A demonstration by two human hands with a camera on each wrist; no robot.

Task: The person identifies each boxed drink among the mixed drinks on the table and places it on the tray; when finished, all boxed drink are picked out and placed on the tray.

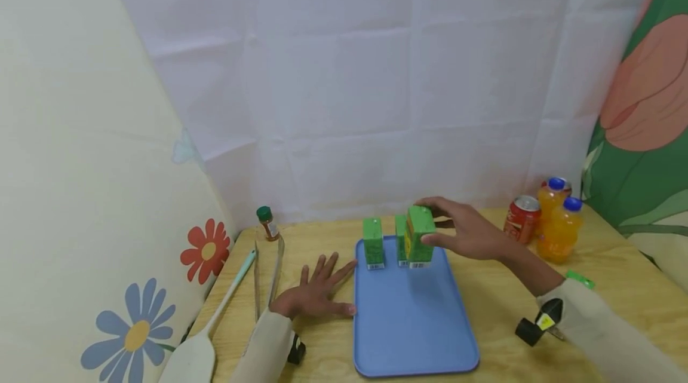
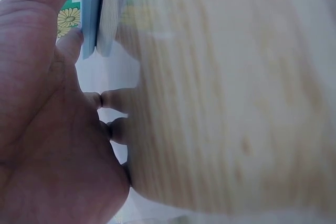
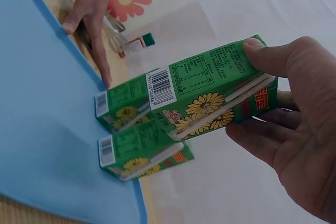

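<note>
My right hand [image 1: 470,230] grips a green juice carton [image 3: 205,77] by its top end, thumb on one side and fingers on the other. Yellow flowers, a barcode and a white straw show on the carton, which hangs just above the blue tray [image 1: 414,329]. Two matching cartons stand at the tray's far end: one at the far left corner [image 1: 373,242], the other [image 1: 401,239] partly hidden behind the held one. My left hand [image 1: 317,296] lies on the table with fingers spread, its thumb and a fingertip at the tray's left rim.
Left of the tray lie long metal tongs [image 1: 276,269] and a white spatula [image 1: 196,353] with a mint handle end. A small green-capped bottle [image 1: 268,224] stands behind them. At the back right are red cans [image 1: 521,220], two orange drink bottles [image 1: 559,233] and a small green item [image 1: 580,279].
</note>
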